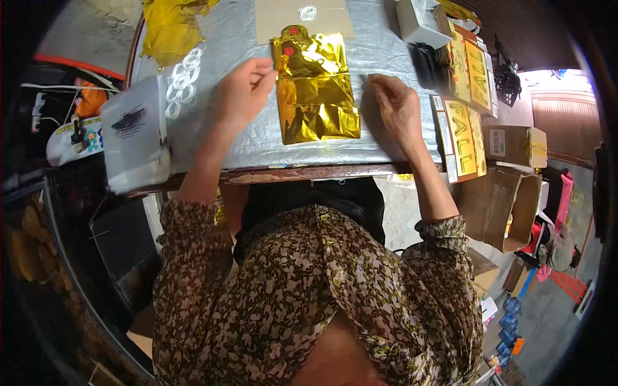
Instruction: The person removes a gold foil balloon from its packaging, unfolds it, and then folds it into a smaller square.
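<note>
A folded gold foil balloon lies on the silvery table cover in front of me, with red spots near its far left corner. My left hand is at its left edge, fingers bent and thumb apart from them; the fingertips are close to or just touching the foil. My right hand hovers to the right of the foil, apart from it, with loosely bent fingers and nothing visible in them. Beyond the foil, a cardboard sheet bears a white coiled ring.
Several white coiled rings lie at the left, beside a clear plastic bag stack and gold foil pieces. Printed yellow packages, a white box and a black object line the right side. An open carton stands below.
</note>
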